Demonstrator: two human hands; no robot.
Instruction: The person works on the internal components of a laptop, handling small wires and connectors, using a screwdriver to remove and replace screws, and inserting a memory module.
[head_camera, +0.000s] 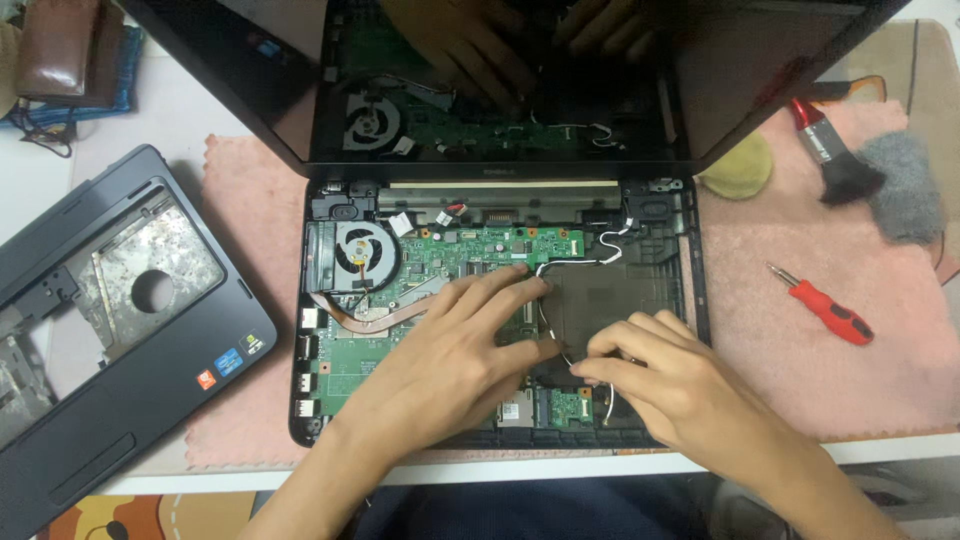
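Inside the opened laptop (500, 330) at table centre, the left hand (470, 340) lies flat, released, steadying the green board (440, 265). The right hand (660, 375) pinches a thin white wire (560, 345) at the board's four o'clock. Likely freeing cables; gentle pulling seems needed next.

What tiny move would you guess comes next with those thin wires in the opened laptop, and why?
Probably lift the thin white wire gently free. The right hand pinches it at the fingertips beside the small green board, while the left hand lies flat on the motherboard, steadying it.
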